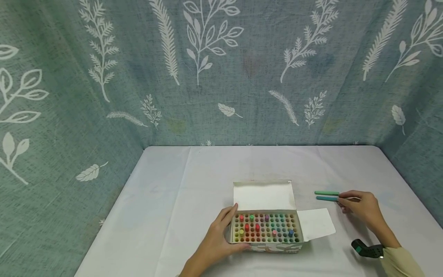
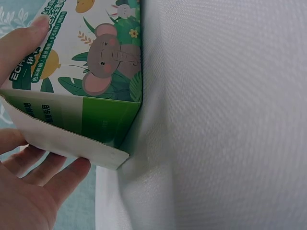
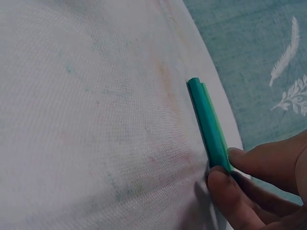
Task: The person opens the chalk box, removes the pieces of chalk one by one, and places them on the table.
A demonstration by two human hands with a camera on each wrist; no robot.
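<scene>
A chalk box [image 1: 275, 247] printed with an elephant stands with its lid up, several coloured sticks showing in its holed insert. Around its left end, my left hand [image 1: 217, 237] holds it: the thumb [image 2: 36, 32] lies on the printed front, and the fingers touch the white end flap [image 2: 67, 141]. To the right of the box, my right hand [image 1: 361, 207] pinches the near end of a teal chalk stick [image 1: 326, 199]. A green chalk stick [image 1: 326, 192] lies close alongside it; whether the fingers also hold that one is unclear in the right wrist view.
The raised lid [image 1: 263, 195] leans back behind the box, and a side flap [image 1: 316, 224] spreads out to the right. A white cloth [image 1: 194, 173] with faint chalk smudges covers the table. Patterned curtains [image 1: 221, 88] hang behind and at both sides. A black device [image 1: 367, 250] sits at the right wrist.
</scene>
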